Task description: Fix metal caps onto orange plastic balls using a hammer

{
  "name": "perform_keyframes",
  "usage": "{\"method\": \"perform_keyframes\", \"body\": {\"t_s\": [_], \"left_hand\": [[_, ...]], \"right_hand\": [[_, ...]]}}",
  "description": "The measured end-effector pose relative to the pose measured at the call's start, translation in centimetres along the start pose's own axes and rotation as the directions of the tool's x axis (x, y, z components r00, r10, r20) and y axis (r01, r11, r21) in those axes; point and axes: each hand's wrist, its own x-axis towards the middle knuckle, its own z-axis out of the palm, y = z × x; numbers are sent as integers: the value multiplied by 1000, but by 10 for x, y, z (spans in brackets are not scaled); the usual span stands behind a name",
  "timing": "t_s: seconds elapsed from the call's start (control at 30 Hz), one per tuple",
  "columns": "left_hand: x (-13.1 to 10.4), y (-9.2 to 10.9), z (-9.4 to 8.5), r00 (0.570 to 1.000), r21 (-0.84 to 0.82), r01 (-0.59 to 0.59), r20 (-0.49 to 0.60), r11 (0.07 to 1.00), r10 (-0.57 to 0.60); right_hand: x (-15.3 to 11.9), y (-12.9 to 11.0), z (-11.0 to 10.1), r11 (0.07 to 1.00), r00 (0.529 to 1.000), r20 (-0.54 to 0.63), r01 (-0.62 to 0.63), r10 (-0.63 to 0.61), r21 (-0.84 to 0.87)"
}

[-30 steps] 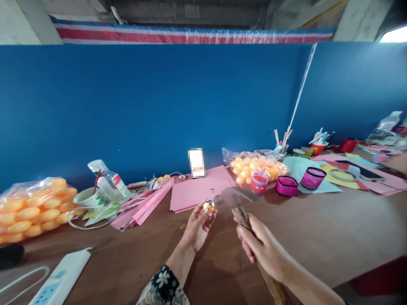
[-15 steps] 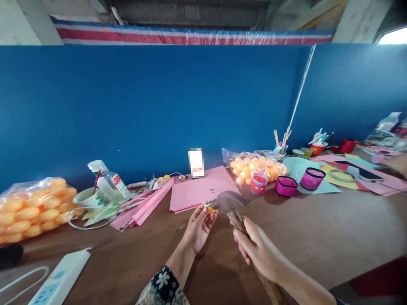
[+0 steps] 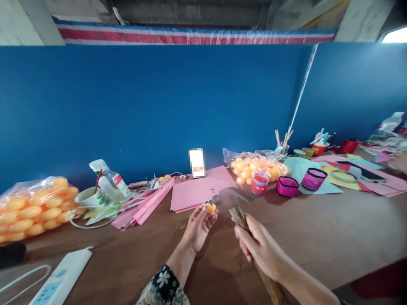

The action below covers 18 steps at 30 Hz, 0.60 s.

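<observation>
The left hand [image 3: 199,231] pinches a small orange ball [image 3: 211,209] with a shiny silver top between its fingers, above the desk [image 3: 318,237] and just in front of the pink paper [image 3: 193,197]. The right hand [image 3: 260,243] has its fingers wrapped round the wooden handle of a hammer [image 3: 239,217] — its blurred head is close beside the ball, whether touching I cannot tell.

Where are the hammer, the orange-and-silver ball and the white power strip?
Hammer [image 3: 239,217]: head view, on the upper wooden handle.
Orange-and-silver ball [image 3: 211,208]: head view, on its orange part.
White power strip [image 3: 70,269]: head view, on its white casing.
</observation>
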Motion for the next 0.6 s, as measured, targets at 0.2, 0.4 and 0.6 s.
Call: {"method": "perform_keyframes", "body": {"t_s": [0.2,0.4,0.6], "left_hand": [[0,-1,1,1000,-27,-5,7,1000,5],[1,-1,1,1000,-5,-5,27,1000,5],[-1,0,2,999,1,-7,45,1000,7]], "right_hand": [[-2,-1,-1,1000,1000,-28,1,-2,-3],[1,0,2,1000,1000,20,-16,17,-27],[1,-3,-1,1000,1000,-26,6,-6,4]]}}
